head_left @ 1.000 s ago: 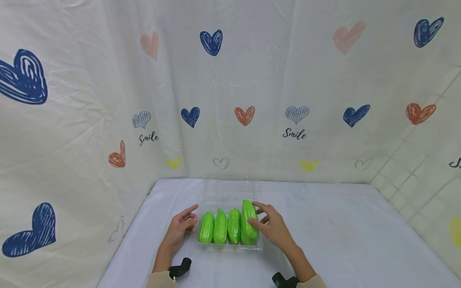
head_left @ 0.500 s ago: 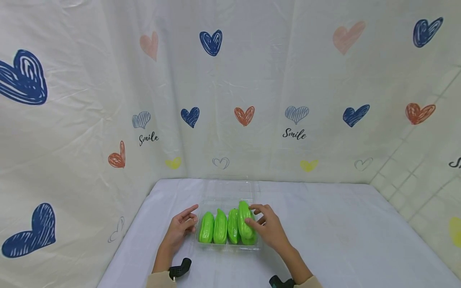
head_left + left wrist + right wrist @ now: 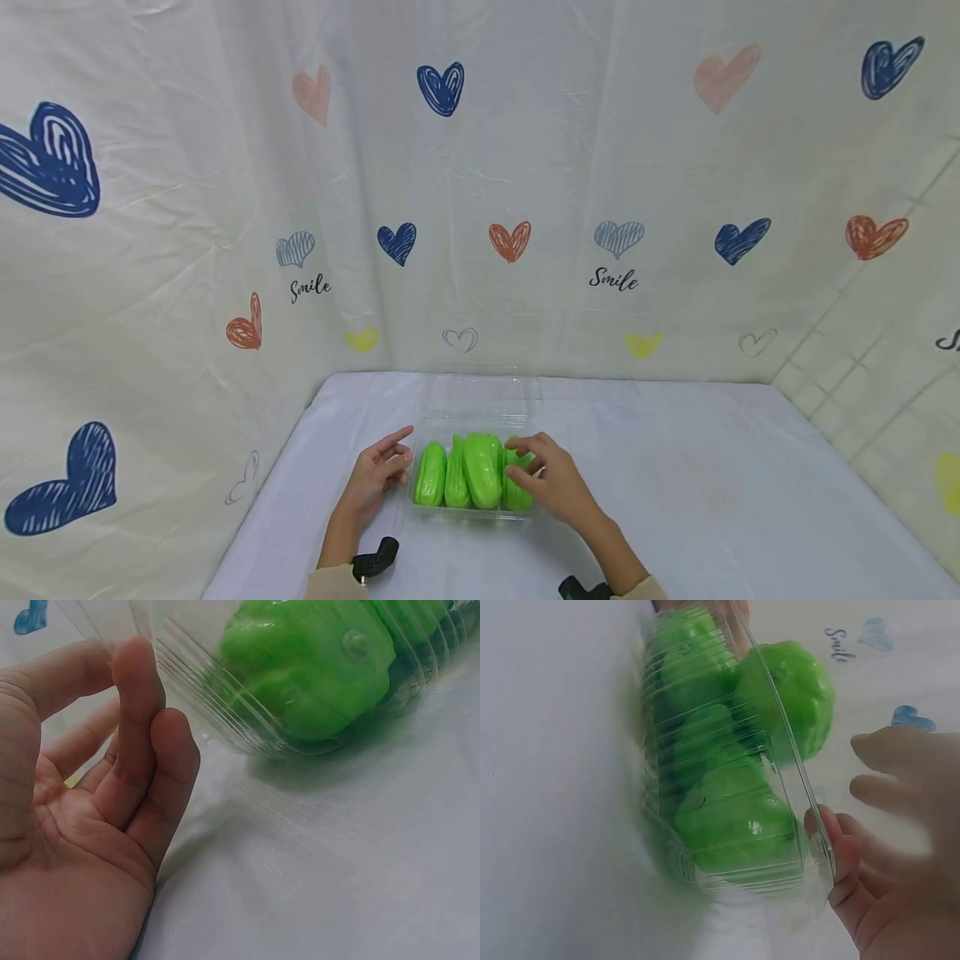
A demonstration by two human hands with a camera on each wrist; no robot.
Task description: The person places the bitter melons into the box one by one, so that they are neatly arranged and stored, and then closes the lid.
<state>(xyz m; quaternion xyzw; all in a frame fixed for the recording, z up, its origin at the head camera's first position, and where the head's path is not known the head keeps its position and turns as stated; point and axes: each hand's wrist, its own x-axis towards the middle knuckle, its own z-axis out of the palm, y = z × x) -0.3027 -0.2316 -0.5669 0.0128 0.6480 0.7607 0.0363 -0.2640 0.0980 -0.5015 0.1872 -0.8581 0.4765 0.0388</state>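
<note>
A clear plastic box holds several lumpy bright green gourd-like vegetables. One larger green gourd lies on top of the others near the middle. My left hand is at the box's left wall, index finger extended. In the left wrist view its fingertips meet or nearly meet the clear plastic. My right hand is over the rightmost gourd, thumb and index finger spread with nothing between them. In the right wrist view, its lower fingers touch the box rim, and the top gourd is apart from the hand.
The box's clear lid is folded back behind it. White cloth covers the table. A white curtain printed with hearts hangs behind and at the sides. Each wrist wears a black camera.
The right hand has moved the top gourd leftward from the right end to the middle and let go of it. The box's right wall has shifted slightly left. The left hand stays still.
</note>
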